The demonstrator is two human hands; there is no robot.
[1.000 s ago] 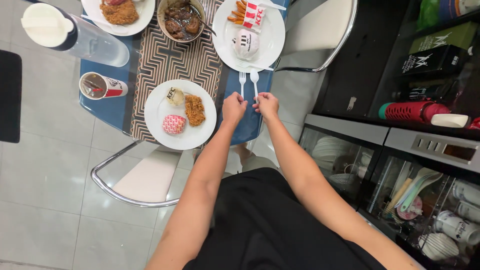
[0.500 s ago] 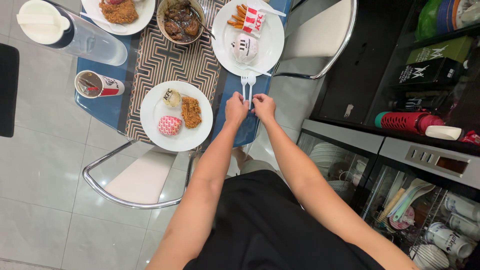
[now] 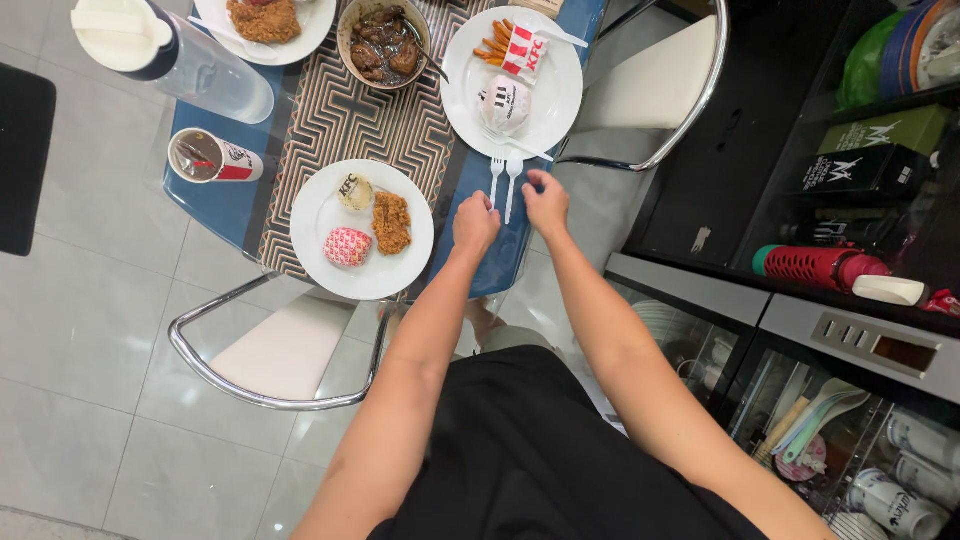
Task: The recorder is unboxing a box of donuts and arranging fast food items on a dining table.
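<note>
Two utensils: white plastic fork [image 3: 495, 172] and white plastic spoon [image 3: 513, 178], side by side on the blue bench [image 3: 215, 205], heads toward 12 o'clock, handles toward 6.
Tall bottle [image 3: 170, 55]: at 10 o'clock from the fork, lying on its side, white cap.
Paper cup [image 3: 210, 160]: at 9 o'clock, red and white, on its side near the bench edge.
Near plate [image 3: 310, 250]: at 8 o'clock from the fork, holding a pink wrapped bun, a small tub and a fried piece.
Patterned runner [image 3: 345, 120]: down the bench middle, under the bowl of dark stew [image 3: 385, 42].
Left hand [image 3: 476, 222]: loosely curled, fingertips at the fork's handle end; touching or only just beside, cannot tell.
Right hand [image 3: 546, 202]: fingers bent, just at 3 o'clock of the spoon's handle; no clear pinch, contact not discernible.
Far plate [image 3: 560, 100]: at 12 o'clock from the utensils, with a wrapped burger and fries.
Progress: food plated at three places, utensils laid parallel between two plates; judged nearly set, only final straightening left.
</note>
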